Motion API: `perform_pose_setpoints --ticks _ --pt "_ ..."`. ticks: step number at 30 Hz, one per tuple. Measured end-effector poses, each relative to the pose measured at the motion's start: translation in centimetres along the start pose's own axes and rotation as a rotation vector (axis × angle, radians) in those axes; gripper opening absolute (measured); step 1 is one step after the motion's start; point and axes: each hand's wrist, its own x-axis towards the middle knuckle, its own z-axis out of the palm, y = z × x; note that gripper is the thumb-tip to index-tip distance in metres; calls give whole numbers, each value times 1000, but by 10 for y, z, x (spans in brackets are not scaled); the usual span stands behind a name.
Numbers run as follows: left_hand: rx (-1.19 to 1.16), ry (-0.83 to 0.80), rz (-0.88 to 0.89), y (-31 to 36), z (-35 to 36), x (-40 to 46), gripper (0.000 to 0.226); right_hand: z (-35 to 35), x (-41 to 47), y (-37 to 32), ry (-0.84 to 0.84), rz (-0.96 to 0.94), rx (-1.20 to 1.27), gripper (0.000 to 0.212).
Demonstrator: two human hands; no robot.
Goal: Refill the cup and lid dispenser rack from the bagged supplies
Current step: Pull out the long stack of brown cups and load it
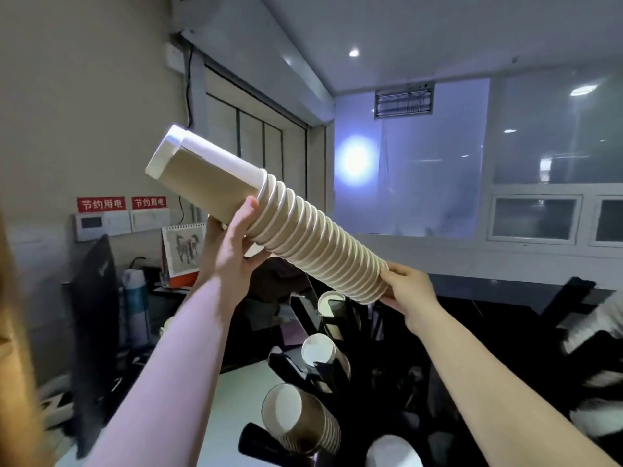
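I hold a long stack of brown paper cups (303, 230) up in the air, tilted, its closed end high at the left and its open rims low at the right. My left hand (232, 247) grips the stack from below near the upper cup. My right hand (409, 291) holds the stack's lower open end, fingers curled round the rims. Below them stands the black dispenser rack (320, 369), with brown cups (300, 416) leaning in its slots, open mouths toward me. White stacked lids (593, 338) show at the right edge.
A black monitor (94, 332) stands at the left on the white counter (242, 399). A bottle (136, 298) and a desk calendar (183, 251) sit behind it. A black worktop (499, 294) and windows lie beyond the rack.
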Motion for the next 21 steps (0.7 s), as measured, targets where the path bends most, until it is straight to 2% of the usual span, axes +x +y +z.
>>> perform_pose_setpoints --ticks 4,11,15,21 --pt "9 12 -46 7 -6 17 51 7 9 -2 -46 -1 -8 17" --pt "-39 -53 -90 -8 -9 25 49 -10 4 0 21 -42 -4 11" --pt "-60 -73 -92 -11 -10 23 32 -13 -5 0 36 -57 -3 10" --pt "-53 -126 -113 0 -16 24 32 -4 -20 3 113 -83 21 14"
